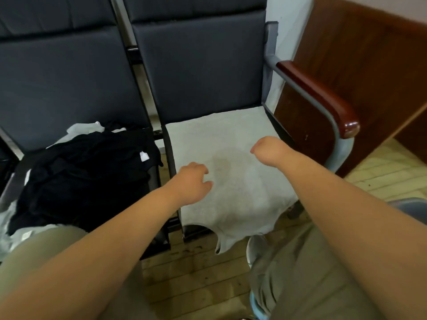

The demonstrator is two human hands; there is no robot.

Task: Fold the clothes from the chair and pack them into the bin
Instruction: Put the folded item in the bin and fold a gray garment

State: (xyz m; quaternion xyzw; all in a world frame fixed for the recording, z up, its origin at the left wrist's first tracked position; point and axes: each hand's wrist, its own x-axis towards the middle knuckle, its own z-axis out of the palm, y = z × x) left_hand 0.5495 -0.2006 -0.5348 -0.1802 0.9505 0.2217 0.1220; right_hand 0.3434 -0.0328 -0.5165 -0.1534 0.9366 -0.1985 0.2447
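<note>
Folding barely begun: grey shirt (231,162) is laid flat on the right seat (172,181), over its front edge, dark pile (87,172) is left on the left seat (153,197); left hand (191,181) and right hand (268,151) are curled above the shirt, grip unclear.

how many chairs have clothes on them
2. The left chair holds a heap of black and white clothes; the right chair has a grey top spread on its seat. Others may be out of frame.

Shirt (231,144) on the seat of the right chair (203,65), clothes pile (87,172) on the left chair (57,77) beside it
</note>
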